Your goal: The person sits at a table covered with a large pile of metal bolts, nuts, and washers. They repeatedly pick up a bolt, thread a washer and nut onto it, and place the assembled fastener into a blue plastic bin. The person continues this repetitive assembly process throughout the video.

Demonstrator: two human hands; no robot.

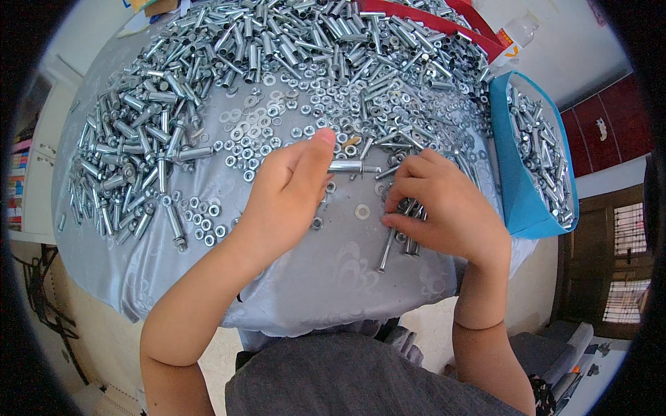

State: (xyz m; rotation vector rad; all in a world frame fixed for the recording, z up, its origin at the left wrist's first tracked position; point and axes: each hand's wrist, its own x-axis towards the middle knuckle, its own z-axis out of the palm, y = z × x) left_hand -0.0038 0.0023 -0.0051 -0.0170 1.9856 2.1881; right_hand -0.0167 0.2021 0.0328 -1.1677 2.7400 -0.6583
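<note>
My left hand [291, 187] is closed around a sleeve anchor bolt [345, 166]. Its shiny sleeve and threaded end stick out to the right, with a washer or collar near the tip. To the right, my right hand [444, 204] has its fingers curled together, and what they hold, if anything, is hidden. Just under those fingers lie several long thin bolts [386, 251], partly covered by the hand. Between my hands a single flat washer [362, 211] lies on the cloth. Loose nuts [243, 152] are spread beyond and beside my left hand.
A grey cloth-covered table [333, 277] carries a big heap of metal sleeves [277, 35] at the back. Assembled anchor bolts [139, 139] are piled at left. A blue box [531, 201] filled with bolts stands at right. Behind it are a bottle [517, 35] and a red tray [444, 24].
</note>
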